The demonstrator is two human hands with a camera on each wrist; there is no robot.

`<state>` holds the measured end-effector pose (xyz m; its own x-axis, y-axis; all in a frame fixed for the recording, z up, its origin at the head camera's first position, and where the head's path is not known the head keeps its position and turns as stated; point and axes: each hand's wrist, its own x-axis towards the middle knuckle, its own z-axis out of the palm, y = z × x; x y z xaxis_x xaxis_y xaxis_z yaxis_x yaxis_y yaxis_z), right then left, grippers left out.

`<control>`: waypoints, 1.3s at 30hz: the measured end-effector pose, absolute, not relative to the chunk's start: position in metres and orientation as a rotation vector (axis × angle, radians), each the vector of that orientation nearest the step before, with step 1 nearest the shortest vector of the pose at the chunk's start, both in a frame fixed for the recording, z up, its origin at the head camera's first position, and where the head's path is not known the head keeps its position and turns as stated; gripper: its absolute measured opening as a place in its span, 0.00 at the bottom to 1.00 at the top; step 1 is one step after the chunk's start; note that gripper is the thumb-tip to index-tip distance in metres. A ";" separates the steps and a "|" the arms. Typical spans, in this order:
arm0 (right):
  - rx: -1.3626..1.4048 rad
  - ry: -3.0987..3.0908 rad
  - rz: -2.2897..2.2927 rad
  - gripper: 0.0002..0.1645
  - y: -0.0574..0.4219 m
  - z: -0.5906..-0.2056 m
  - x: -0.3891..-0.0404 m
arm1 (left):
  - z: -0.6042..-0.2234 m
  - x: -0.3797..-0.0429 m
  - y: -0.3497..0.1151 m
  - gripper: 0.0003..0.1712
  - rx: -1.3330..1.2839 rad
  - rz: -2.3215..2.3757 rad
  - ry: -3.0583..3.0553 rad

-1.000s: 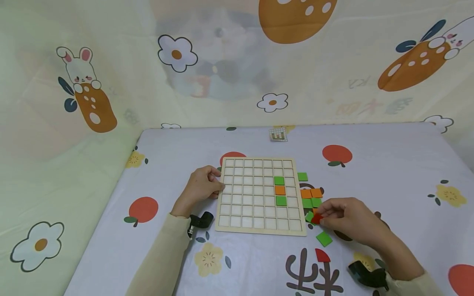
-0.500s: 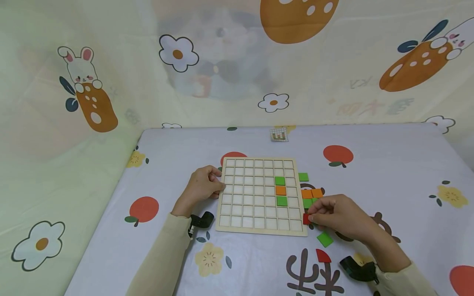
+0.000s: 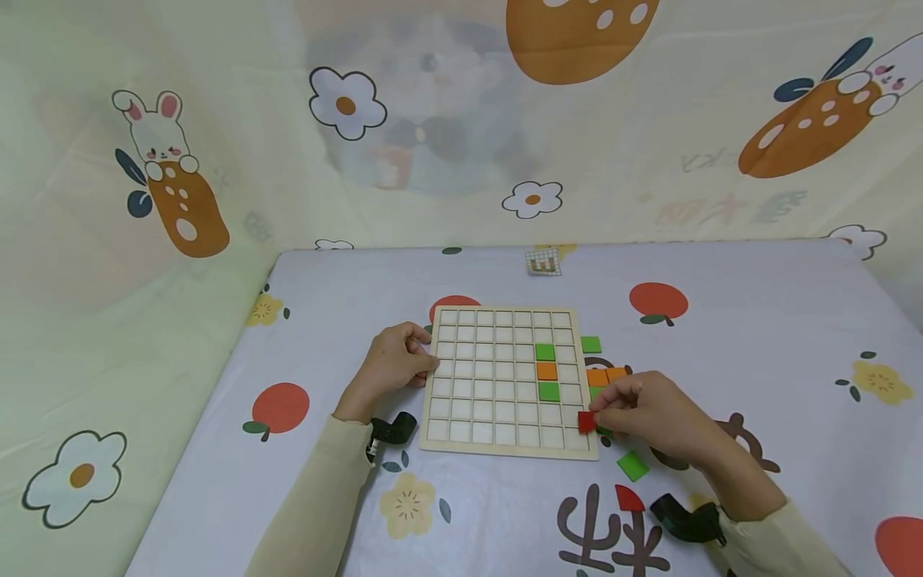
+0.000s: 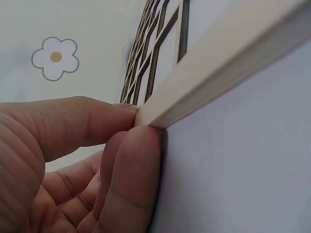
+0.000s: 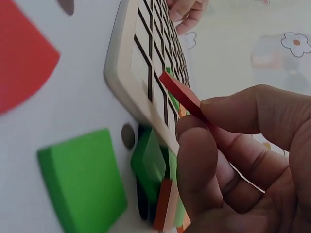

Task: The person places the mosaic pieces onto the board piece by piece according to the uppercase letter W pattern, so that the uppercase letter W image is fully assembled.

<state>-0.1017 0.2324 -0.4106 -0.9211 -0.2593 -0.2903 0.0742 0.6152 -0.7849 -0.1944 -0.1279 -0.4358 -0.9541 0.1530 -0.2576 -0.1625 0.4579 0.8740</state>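
Note:
A pale wooden grid board [image 3: 490, 447] lies flat on the table, with a green tile [image 3: 545, 353], an orange tile [image 3: 546, 371] and another green tile [image 3: 549, 391] in one column near its right side. My left hand [image 3: 392, 361] pinches the board's left edge; in the left wrist view the thumb is on top and a finger against the side. Between thumb and fingertips, my right hand [image 3: 659, 417] holds a red square tile [image 5: 182, 92] over the board's right border, raised and tilted in the right wrist view. Part of the loose tile pile is hidden behind this hand.
Loose orange tiles [image 3: 597, 377] and green ones lie along the board's right side. One green tile [image 3: 633, 466] lies nearer the front, another [image 3: 591, 344] farther back. A small patterned card [image 3: 543, 262] is at the table's far edge, before a printed cloth backdrop [image 3: 433, 224].
My right hand has moved left with the red tile, from the loose pile to over the board's right border. The left hand stays at the board's edge.

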 end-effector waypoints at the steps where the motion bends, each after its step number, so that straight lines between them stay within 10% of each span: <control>1: -0.157 2.456 -1.238 0.07 0.231 -0.411 -0.103 | -0.436 -0.195 -0.128 0.20 -0.009 1.494 2.412; 39: -0.160 2.428 -1.255 0.04 0.193 -0.415 -0.124 | -0.437 -0.196 -0.129 0.19 -0.011 1.493 2.411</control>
